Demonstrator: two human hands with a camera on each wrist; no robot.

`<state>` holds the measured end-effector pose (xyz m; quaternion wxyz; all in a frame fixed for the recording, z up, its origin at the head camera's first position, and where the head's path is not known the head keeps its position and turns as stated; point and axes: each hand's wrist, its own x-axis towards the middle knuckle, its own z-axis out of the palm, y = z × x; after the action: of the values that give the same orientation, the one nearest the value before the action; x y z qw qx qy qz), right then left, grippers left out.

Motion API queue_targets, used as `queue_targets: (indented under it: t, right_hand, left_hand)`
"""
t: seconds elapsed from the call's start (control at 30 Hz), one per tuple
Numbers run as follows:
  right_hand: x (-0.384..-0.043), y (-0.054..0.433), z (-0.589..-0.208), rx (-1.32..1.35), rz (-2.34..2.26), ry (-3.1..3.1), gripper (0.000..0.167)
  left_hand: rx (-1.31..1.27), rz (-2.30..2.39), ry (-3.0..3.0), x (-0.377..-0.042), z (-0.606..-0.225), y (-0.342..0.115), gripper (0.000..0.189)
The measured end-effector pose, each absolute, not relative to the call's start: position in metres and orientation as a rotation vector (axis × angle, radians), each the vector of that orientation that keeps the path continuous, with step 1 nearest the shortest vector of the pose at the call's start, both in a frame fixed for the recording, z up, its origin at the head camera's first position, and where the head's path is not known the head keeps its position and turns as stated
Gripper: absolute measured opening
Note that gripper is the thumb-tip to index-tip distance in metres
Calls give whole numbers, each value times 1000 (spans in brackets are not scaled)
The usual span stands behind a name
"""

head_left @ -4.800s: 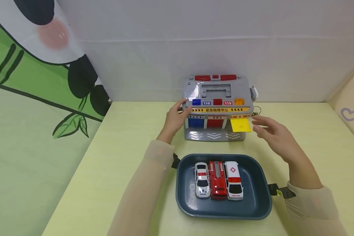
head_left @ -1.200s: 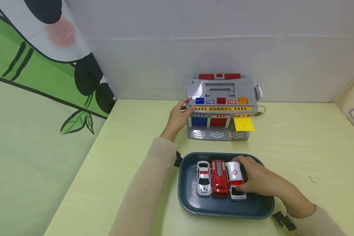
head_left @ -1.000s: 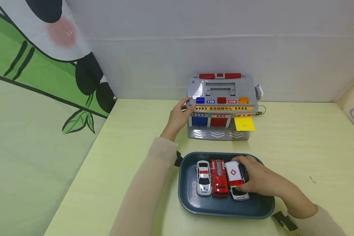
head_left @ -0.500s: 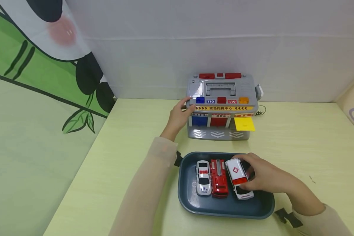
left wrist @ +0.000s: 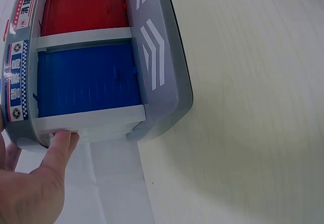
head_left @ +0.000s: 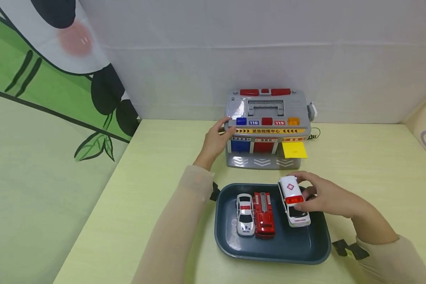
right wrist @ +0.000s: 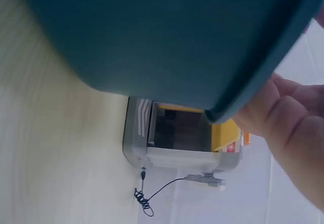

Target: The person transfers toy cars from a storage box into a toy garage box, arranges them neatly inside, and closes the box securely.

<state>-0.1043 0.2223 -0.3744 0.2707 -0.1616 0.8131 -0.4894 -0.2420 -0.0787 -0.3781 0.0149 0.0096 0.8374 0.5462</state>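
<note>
"Holding what?"

"Toy ambulance [head_left: 291,195], over the right half of the blue tray [head_left: 284,250], pinched across the body by the right hand [head_left: 326,197]."

"And alongside?"

"Red fire truck [head_left: 264,219] and police car [head_left: 245,216], side by side in the tray."

"Beyond?"

"Gray toy station [head_left: 268,130], yellow door [head_left: 294,150] raised, left front corner gripped by thumb and fingers of the left hand [head_left: 214,144]."
</note>
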Motion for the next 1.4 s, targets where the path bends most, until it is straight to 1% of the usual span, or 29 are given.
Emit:
queue_targets:
  t: [0.5,0.63,0.8,1.1,1.4]
  right_hand:
    - [-130,235,-381,-395,-1395,2148,78]
    - [-136,240,-384,-377,-1456,2048,79]
    - [-142,243,-385,-349,-1556,1897,75]
    - [-154,246,-389,-351,-1584,1812,69]
    - [-164,252,-395,-312,-1632,1740,70]
  left_hand:
    - [6,1701,2591,-244,-379,-78,49]
    - [16,1715,2589,-243,-379,-78,49]
    - [20,1729,2576,-243,-379,-78,49]
    - [12,1720,2586,-243,-380,-78,49]
    - [13,1722,2581,-242,-380,-78,49]
